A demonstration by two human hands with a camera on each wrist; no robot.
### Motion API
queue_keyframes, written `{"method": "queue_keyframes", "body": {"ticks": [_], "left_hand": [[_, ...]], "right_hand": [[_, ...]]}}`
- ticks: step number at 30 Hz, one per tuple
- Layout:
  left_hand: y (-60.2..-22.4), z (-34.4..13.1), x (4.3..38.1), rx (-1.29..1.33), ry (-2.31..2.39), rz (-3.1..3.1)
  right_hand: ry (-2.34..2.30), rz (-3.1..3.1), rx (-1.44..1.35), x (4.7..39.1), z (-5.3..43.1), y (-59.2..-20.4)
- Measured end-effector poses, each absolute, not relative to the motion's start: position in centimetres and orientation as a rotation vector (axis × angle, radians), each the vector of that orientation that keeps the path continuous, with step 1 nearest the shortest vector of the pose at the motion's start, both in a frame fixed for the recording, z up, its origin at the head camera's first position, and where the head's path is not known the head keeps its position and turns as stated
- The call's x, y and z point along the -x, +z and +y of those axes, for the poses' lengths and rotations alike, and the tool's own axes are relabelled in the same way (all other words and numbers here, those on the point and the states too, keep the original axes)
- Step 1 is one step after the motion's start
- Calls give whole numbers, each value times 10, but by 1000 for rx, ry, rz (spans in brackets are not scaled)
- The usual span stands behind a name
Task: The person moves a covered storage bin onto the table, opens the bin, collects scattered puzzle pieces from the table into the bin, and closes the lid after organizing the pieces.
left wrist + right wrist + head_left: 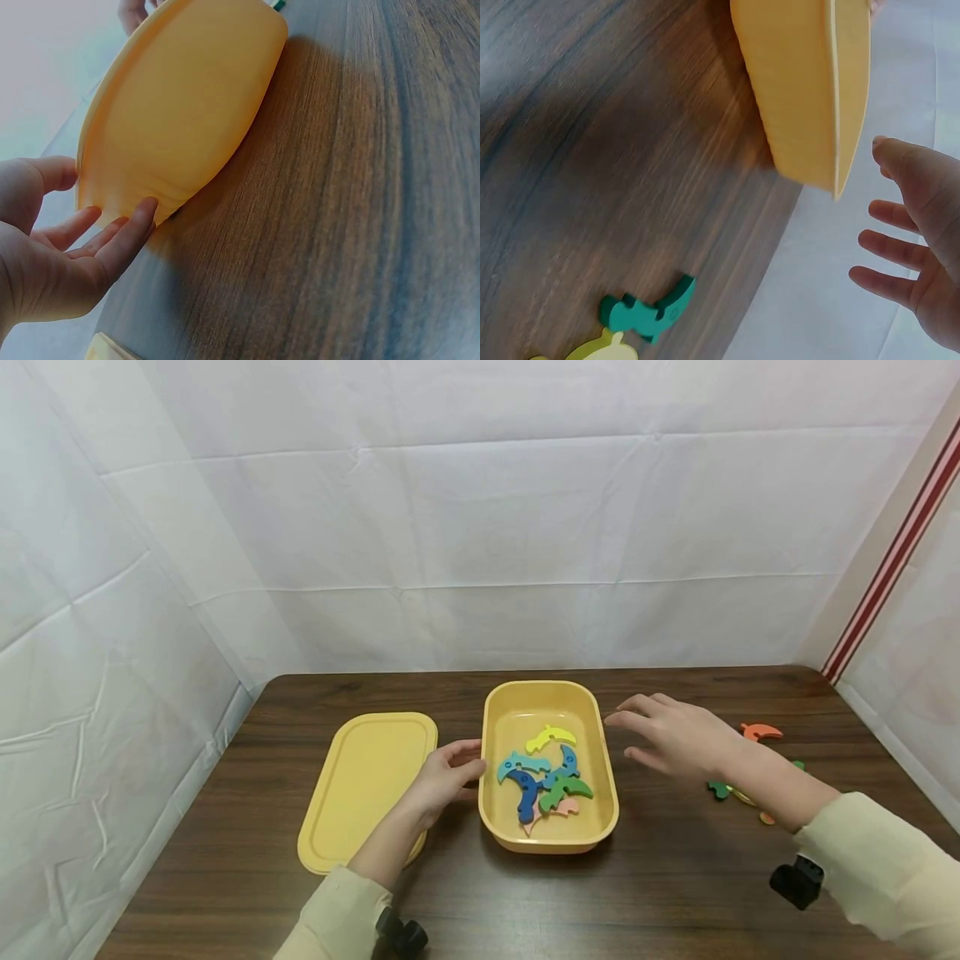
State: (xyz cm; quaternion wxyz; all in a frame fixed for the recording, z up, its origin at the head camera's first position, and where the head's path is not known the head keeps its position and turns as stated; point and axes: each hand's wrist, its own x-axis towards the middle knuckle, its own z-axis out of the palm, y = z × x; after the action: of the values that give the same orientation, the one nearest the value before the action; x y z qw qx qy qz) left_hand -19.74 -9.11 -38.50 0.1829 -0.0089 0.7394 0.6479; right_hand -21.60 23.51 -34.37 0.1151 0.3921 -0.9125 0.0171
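While our relaxed left hand (444, 777) touches the box (547, 702) and our spread right hand (675, 739) hovers empty, we are probably mid-loading and should next pinch the outlying green piece (646, 316).

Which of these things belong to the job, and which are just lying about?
Seemingly part of the job:
tub
pieces inside
left hand, at the tub's side
right hand, holding nothing
loose pieces on the right, probably, being similar

Seemingly just about:
lid, on the left, though it may fit the tub
white cloth behind
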Motion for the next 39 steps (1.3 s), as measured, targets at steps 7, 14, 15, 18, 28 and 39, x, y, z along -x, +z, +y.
{"method": "queue_keyframes", "body": {"ticks": [7, 14, 15, 18, 28, 39], "left_hand": [[-384, -91, 197, 35, 1822, 2087], [-404, -93, 208, 44, 1829, 2086], [-407, -93, 210, 47, 1833, 2084], [-414, -94, 213, 54, 1842, 2082], [-414, -93, 213, 83, 1826, 2109], [-414, -93, 213, 62, 1841, 2093]], "right_hand": [[52, -2747, -1036, 220, 255, -351], [67, -2839, -934, 222, 272, -359], [71, -2846, -926, 221, 274, -360], [84, -2865, -913, 221, 281, -365], [94, -2940, -850, 222, 299, -383], [76, -3037, -784, 227, 309, -398]]}}
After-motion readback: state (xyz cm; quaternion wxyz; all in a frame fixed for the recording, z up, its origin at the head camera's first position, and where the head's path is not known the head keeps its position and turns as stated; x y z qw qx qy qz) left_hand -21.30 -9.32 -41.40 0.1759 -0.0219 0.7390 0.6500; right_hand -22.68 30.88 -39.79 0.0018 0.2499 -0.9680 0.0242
